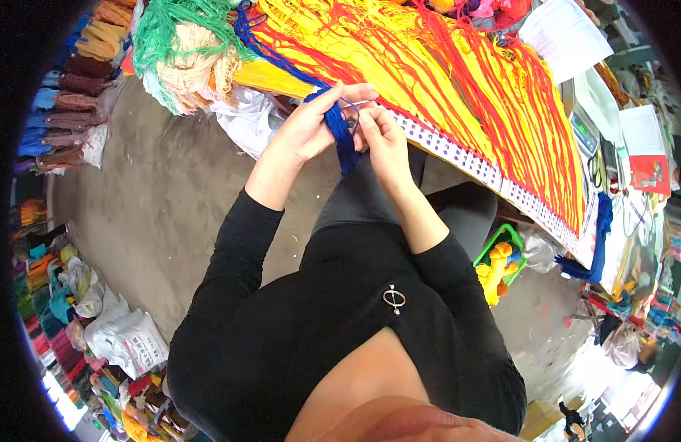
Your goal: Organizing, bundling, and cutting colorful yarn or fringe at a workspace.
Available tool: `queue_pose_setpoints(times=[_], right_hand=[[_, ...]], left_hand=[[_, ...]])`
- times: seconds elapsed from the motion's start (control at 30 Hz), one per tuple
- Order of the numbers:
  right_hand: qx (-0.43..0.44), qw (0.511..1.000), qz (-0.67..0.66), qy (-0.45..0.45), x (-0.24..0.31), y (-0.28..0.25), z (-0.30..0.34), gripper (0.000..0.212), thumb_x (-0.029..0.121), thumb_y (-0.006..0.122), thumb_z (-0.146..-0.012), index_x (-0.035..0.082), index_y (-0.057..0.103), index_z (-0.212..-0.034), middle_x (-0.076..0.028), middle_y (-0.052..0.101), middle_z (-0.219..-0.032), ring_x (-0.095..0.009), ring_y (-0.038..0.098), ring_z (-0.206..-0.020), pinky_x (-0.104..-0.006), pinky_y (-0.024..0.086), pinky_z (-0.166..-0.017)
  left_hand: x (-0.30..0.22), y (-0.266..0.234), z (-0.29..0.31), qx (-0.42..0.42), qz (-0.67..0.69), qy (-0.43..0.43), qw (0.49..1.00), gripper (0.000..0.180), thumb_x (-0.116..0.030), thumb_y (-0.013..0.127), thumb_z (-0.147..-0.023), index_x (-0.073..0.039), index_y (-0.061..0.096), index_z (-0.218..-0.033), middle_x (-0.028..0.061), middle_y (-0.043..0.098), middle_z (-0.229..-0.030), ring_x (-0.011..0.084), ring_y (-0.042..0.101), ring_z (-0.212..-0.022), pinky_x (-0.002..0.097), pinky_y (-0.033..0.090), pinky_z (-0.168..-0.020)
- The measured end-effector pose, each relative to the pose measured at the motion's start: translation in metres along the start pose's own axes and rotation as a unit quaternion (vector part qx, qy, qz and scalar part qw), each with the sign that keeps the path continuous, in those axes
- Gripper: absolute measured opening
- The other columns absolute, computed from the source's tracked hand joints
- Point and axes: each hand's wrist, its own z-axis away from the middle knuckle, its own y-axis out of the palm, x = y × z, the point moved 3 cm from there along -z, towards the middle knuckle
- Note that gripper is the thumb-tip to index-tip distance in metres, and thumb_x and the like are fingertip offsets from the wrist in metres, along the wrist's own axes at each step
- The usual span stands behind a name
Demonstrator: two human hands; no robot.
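A hank of dark blue yarn (343,144) hangs across the fingers of my left hand (302,129), its loose end dangling over my lap. My right hand (387,151) is closed close beside it, thumb and fingertips pinched on a blue strand drawn from the hank. More dark blue yarn (281,62) runs along the table's left side and reaches toward my left hand. Just beyond both hands lie rows of yellow and red yarn (429,81), bordered on the near side by a white strip with dark dots (458,153).
Green yarn (171,51) and cream yarn (197,55) hang at the table's left end. On the right are papers (565,37), a scale (584,132) and blue yarn (600,239) over the edge. A green basket (519,243) holds yellow yarn. White sacks (127,335) stand at left.
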Motion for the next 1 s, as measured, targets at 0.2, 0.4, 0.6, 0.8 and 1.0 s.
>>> queue_pose_setpoints(times=[0.2, 0.4, 0.6, 0.8, 1.0], right_hand=[[-0.01, 0.998, 0.061, 0.0, 0.0, -0.003, 0.004, 0.013, 0.017, 0.056, -0.09, 0.004, 0.056, -0.094, 0.005, 0.05, -0.071, -0.004, 0.042, -0.059, -0.0183, 0.034, -0.054], [-0.014, 1.0, -0.013, -0.025, 0.007, -0.007, 0.006, 0.012, 0.016, 0.051, -0.092, 0.004, 0.053, -0.088, 0.001, 0.052, -0.071, -0.006, 0.047, -0.061, -0.0194, 0.038, -0.056], [-0.007, 0.996, -0.083, -0.003, 0.016, -0.004, 0.011, 0.014, 0.015, 0.046, -0.094, 0.003, 0.052, -0.089, -0.004, 0.057, -0.073, -0.01, 0.051, -0.058, -0.0217, 0.042, -0.056], [0.006, 0.936, 0.321, -0.145, 0.036, -0.015, 0.023, 0.016, 0.017, 0.064, -0.082, 0.001, 0.061, -0.083, -0.009, 0.057, -0.071, -0.015, 0.053, -0.062, -0.0273, 0.042, -0.059], [-0.207, 0.963, 0.003, -0.174, 0.122, -0.13, 0.06, 0.017, 0.013, 0.055, -0.086, 0.0, 0.061, -0.095, -0.013, 0.062, -0.105, -0.018, 0.058, -0.089, -0.0278, 0.045, -0.078]], left_hand=[[0.006, 0.011, 0.002, 0.012, -0.065, 0.02, 0.998, 0.048, -0.034, 0.038, -0.096, 0.004, 0.045, -0.124, 0.0162, 0.052, -0.122, 0.024, 0.051, -0.112, 0.0366, 0.04, -0.097], [0.007, 0.003, -0.003, 0.023, 0.041, -0.015, 0.999, 0.048, -0.035, 0.037, -0.096, 0.003, 0.044, -0.125, 0.0165, 0.052, -0.122, 0.0262, 0.049, -0.114, 0.0382, 0.04, -0.096], [-0.003, -0.002, 0.002, -0.009, 0.033, -0.017, 0.999, 0.045, -0.035, 0.04, -0.095, -0.001, 0.047, -0.123, 0.0121, 0.054, -0.117, 0.0219, 0.053, -0.106, 0.0388, 0.047, -0.088], [-0.012, -0.011, 0.012, -0.134, -0.334, 0.086, 0.929, 0.056, -0.048, 0.035, -0.095, -0.002, 0.057, -0.069, -0.0062, 0.033, -0.046, 0.0054, 0.028, -0.039, 0.0195, 0.021, -0.042], [-0.047, -0.138, 0.056, -0.383, -0.005, -0.058, 0.922, 0.041, -0.045, 0.053, -0.087, -0.013, 0.043, -0.064, -0.0063, 0.035, -0.054, 0.0022, 0.022, -0.039, 0.0196, 0.014, -0.035]])
